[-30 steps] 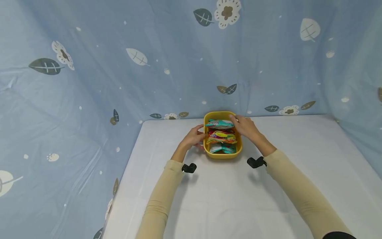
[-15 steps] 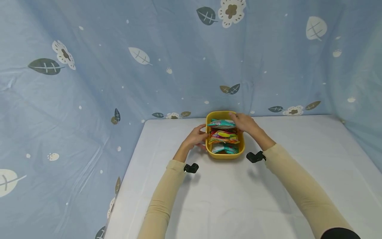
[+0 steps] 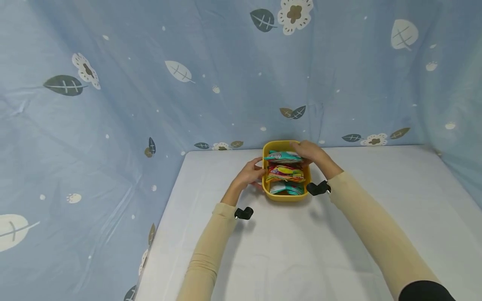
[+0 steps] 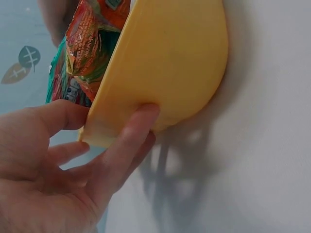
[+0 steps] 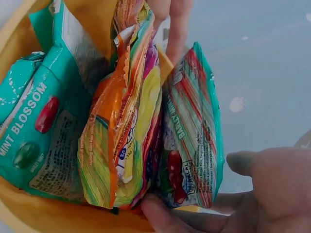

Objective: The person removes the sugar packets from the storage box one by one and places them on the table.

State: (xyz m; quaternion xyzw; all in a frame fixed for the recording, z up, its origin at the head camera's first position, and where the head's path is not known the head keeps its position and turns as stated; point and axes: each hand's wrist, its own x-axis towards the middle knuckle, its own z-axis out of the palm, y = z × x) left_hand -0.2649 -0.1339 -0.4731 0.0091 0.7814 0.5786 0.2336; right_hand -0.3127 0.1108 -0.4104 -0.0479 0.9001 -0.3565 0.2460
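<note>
Right hand [image 3: 309, 152] of mine sits at the far end of the yellow tub [image 3: 285, 196], fingers [image 5: 160, 216] curled under the far packet [image 3: 283, 156] and thumb over its top edge, so I am pinching that teal, red-striped pack. From the right wrist view the packet [image 5: 192, 131] stands on edge, leaning against the middle one. My left hand [image 3: 249, 173] holds the tub's left wall: from the left wrist view the thumb [image 4: 53, 116] lies inside the rim and a finger [image 4: 131, 141] presses the outer yellow face [image 4: 170, 68], a light grip around the wall.

The tub stands on the white worktop [image 3: 301, 251], near its far edge and about midway across. Three packs stand in it in a row: the far one that I hold, an orange and yellow middle packet [image 3: 285, 172] touching it, and a teal mint packet [image 3: 285, 188] nearest me. In the right wrist view the mint packet [image 5: 36, 126] rests against the tub's wall [image 5: 58, 218] and the orange one [image 5: 124, 126] is squeezed between its neighbours.

Both forearms wear beige sleeves [image 3: 211, 251], each with a small black camera mount [image 3: 243, 213] at the wrist. Behind the worktop hangs a blue cloth [image 3: 188, 83] printed with leaves and flowers.
</note>
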